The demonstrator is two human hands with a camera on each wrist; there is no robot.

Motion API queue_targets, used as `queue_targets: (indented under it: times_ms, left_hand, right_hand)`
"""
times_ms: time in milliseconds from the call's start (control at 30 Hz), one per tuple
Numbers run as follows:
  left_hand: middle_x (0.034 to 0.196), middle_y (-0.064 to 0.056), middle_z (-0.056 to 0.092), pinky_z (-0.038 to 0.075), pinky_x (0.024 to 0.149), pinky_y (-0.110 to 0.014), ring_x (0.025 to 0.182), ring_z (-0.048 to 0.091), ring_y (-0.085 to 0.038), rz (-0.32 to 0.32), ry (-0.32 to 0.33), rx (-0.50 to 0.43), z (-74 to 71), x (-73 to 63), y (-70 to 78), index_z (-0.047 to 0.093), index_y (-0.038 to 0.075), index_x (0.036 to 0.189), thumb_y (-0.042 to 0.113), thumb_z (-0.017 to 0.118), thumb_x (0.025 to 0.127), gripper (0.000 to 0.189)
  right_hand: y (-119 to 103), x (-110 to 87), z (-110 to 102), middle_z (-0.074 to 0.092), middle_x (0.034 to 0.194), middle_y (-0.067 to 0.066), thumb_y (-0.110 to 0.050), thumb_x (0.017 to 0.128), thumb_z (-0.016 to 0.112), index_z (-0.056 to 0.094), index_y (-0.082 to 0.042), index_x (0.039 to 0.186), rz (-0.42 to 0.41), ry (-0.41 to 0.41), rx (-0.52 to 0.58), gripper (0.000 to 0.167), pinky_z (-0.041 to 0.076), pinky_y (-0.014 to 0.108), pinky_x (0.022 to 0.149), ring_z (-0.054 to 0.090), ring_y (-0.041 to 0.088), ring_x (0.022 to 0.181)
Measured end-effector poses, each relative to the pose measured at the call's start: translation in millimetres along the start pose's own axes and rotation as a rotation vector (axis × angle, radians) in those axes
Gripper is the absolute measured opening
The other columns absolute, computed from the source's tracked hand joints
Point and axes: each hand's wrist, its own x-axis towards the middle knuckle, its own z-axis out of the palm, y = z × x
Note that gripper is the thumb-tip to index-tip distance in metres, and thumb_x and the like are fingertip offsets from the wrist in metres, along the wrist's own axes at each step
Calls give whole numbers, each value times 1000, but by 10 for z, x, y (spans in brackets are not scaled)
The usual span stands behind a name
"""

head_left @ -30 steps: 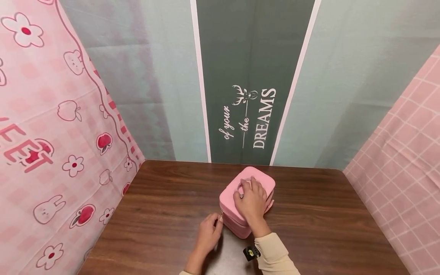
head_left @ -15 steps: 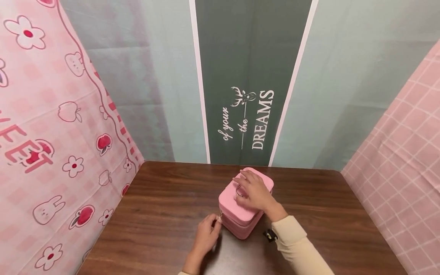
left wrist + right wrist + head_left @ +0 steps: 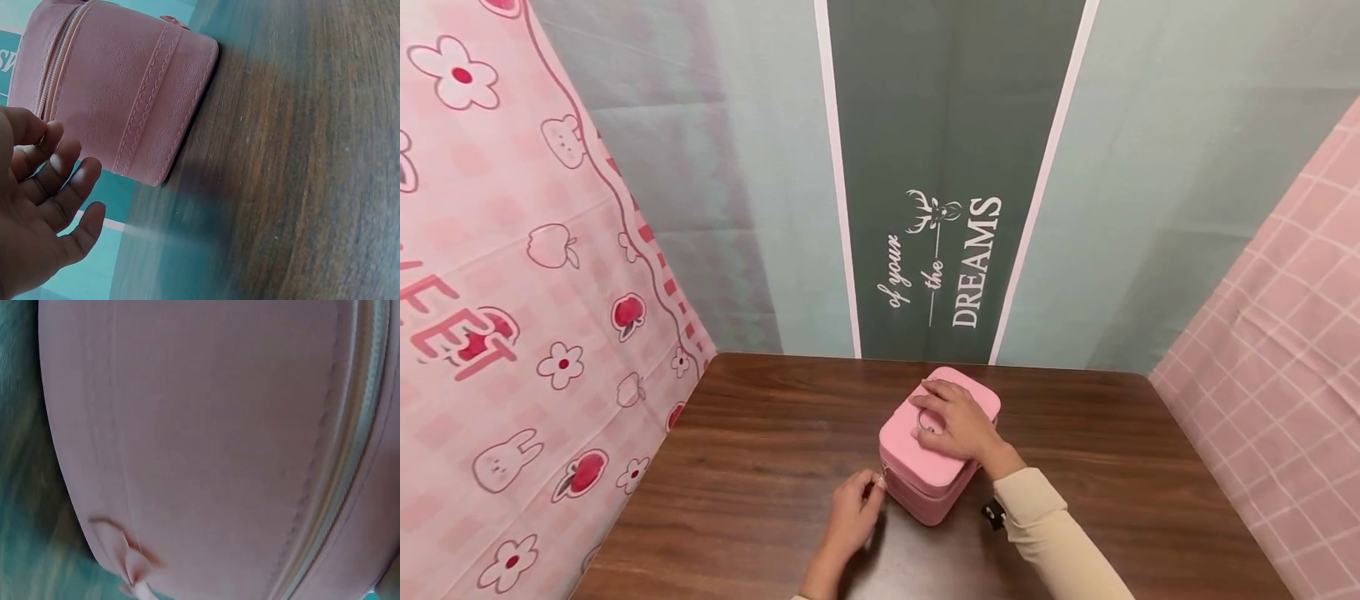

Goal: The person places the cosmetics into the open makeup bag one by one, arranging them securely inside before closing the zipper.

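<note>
A pink zippered case (image 3: 906,442) with rounded corners stands on the table, its lid down. At its near left corner my left hand (image 3: 853,510) pinches the small zipper pull (image 3: 40,142) between thumb and forefinger; the other fingers are loosely bent. The zipper (image 3: 59,62) runs along the case's side, below the lid. My right hand (image 3: 958,423) rests on the lid with fingers spread, over a round outlined mark (image 3: 929,421). A pink bow (image 3: 130,559) sits low on the case's side in the right wrist view, where the right hand is out of sight.
The dark wood table (image 3: 760,467) extends around the case. Behind it hangs a green curtain (image 3: 955,100) with white lettering. Pink printed cloth (image 3: 565,283) hangs at the left and pink checked cloth (image 3: 1292,317) at the right. A black watch (image 3: 993,514) is on the right wrist.
My right hand has turned on the lid, its forearm swinging out to the right, and the fingers now point leftward. The left hand keeps its pinch at the same corner.
</note>
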Motion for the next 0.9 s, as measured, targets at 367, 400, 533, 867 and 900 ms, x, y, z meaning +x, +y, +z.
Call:
queue_targets:
  times_ms: [367,400,533,867,900]
  left_hand:
    - [72,9,57,42,56,-21,63,49,-3,133,88,-18,42,-14,38,65,6,77,3,63,82,7]
    - [72,9,57,42,56,-20,63,48,-2,133,87,-21,44,-19,42,65,7,77,3,63,82,7]
    - [70,10,56,41,55,-19,61,48,-1,129,79,-27,64,-44,45,65,9,76,2,62,81,9]
    - [70,11,55,41,55,-19,61,48,-1,88,54,-49,59,-55,5,65,11,77,3,62,83,10]
    - [70,11,55,41,55,-20,61,47,-2,86,52,-58,52,-58,2,64,11,77,3,61,83,10]
  right_hand:
    - [-268,-23,64,59,119,14,-42,72,65,69,-10,107,313,132,-92,47,37,43,95,50,29,114]
    - [-315,-18,80,58,120,15,-43,74,63,69,-9,107,366,141,-109,48,36,44,96,50,30,114]
    - [-483,-2,135,52,124,22,-44,79,57,65,-4,112,590,155,-155,53,28,48,100,43,36,118]
    - [-577,18,148,46,130,25,-44,82,55,62,-2,117,706,141,-167,55,21,51,102,35,39,123]
    - [-581,18,145,46,130,25,-45,81,55,61,-2,117,706,136,-161,56,21,51,102,35,39,123]
